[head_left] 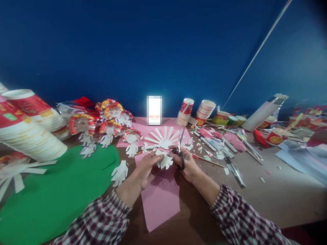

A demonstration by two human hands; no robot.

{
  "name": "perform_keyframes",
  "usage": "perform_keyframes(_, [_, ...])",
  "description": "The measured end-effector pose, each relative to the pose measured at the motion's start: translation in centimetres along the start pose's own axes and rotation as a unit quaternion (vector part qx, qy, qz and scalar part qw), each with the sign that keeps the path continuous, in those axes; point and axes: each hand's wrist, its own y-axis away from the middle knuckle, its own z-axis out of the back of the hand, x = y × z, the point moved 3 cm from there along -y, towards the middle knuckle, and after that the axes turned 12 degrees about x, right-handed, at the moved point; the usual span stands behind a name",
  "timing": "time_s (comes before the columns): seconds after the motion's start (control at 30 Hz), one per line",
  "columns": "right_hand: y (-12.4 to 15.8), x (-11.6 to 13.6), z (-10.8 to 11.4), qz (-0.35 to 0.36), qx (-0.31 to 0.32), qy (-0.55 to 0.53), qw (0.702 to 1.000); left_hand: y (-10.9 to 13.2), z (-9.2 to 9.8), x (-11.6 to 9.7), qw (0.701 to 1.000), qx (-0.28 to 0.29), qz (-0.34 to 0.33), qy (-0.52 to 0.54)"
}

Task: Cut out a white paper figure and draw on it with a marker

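Note:
My left hand (pixel 148 170) pinches a small white paper cutout (pixel 164 160) with a wavy, scalloped edge. On its other side, my right hand (pixel 188 166) has its fingers in the dark handles of a pair of scissors (pixel 179 143), whose blades point up and away from me. Whether the right fingers also touch the cutout I cannot tell. Under both hands lies a pink paper sheet (pixel 160 207) with some dark drawn lines. Just beyond is a white paper cup cut into spread strips (pixel 165 139). A white paper figure (pixel 120 173) rests left of my left wrist.
Green paper (pixel 58 194) covers the left side, with stacked paper cups (pixel 33 136) beside it. Several decorated paper figures (pixel 107 132) stand behind. To the right are paper scraps, markers (pixel 208 143), a utility knife (pixel 235 173) and cup stacks (pixel 185 112) near the blue wall.

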Motion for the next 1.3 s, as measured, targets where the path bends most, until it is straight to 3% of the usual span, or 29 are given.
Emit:
perform_keyframes(0.23, [0.1, -0.3, 0.1, 0.006, -0.005, 0.039, 0.999, 0.1, 0.4, 0.0, 0.999, -0.046, -0.004, -0.007])
perform_keyframes(0.4, [0.2, -0.3, 0.0, 0.006, -0.003, 0.041, 0.999, -0.1, 0.6, -0.1, 0.999, -0.02, -0.035, -0.015])
perform_keyframes(0.53, [0.4, -0.1, -0.4, -0.018, 0.033, 0.055, 0.998, -0.1, 0.6, -0.7, 0.998, -0.023, -0.054, -0.018])
perform_keyframes(0.67, [0.5, -0.3, -0.5, -0.039, 0.057, 0.035, 0.997, 0.0, 0.7, -0.9, 0.998, 0.009, -0.067, 0.0])
perform_keyframes(0.83, [0.5, -0.3, -0.8, -0.011, 0.061, 0.048, 0.997, 0.0, 0.8, -0.8, 0.996, 0.024, -0.081, -0.001])
perform_keyframes(1.1, [0.6, -0.2, -1.1, 0.016, 0.073, 0.035, 0.997, 0.0, 0.8, -0.9, 0.996, -0.026, -0.069, -0.052])
perform_keyframes(1.3, [0.7, -0.1, -0.9, -0.004, 0.073, 0.042, 0.996, 0.0, 0.9, -0.8, 0.996, -0.02, -0.047, -0.069])
